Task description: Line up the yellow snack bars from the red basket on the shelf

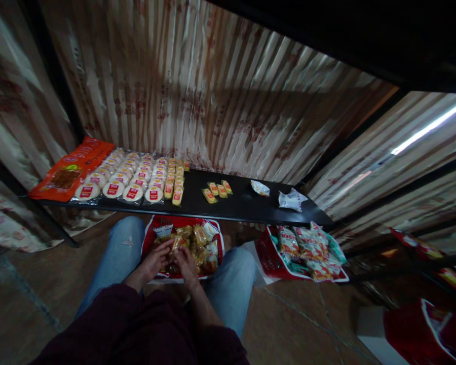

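Observation:
Between my knees stands a red basket (221, 248) of small yellow-wrapped snacks (200, 234). My left hand (154, 262) is over its left part, fingers bent round one small yellow packet (178, 244). From the other side my right hand (186, 263) touches the same packet with its fingertips. On the black shelf (233, 203) in front are rows of round white packaged crackers (133, 192), a double row of yellow packets (177, 195) and several loose yellow packets (222, 190). An orange bag (74, 170) lies at the shelf's left end.
Two white packets (260, 188) lie apart on the shelf's right part. A second red basket (266, 256) with larger snack bags is beside my right knee. Black frame bars and a patterned curtain (213, 101) enclose the shelf; another red container (406, 329) stands lower right.

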`<control>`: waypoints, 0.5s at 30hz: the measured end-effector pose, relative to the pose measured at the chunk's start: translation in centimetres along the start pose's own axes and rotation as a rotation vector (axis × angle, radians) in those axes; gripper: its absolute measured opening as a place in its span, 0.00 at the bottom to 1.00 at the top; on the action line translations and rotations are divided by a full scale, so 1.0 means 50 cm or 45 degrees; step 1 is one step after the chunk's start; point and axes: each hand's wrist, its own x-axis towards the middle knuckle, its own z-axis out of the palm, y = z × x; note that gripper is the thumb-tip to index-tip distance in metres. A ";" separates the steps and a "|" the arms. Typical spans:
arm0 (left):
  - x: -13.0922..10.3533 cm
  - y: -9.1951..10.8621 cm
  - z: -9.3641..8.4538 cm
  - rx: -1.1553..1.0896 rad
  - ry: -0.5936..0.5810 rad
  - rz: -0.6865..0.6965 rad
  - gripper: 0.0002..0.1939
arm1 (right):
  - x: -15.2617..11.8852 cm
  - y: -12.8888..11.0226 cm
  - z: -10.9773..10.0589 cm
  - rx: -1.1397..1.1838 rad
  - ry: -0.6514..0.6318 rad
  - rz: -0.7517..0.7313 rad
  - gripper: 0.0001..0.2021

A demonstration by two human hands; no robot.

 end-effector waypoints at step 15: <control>0.006 0.007 0.012 0.031 -0.031 0.016 0.18 | 0.024 0.031 -0.013 -0.205 0.171 -0.200 0.20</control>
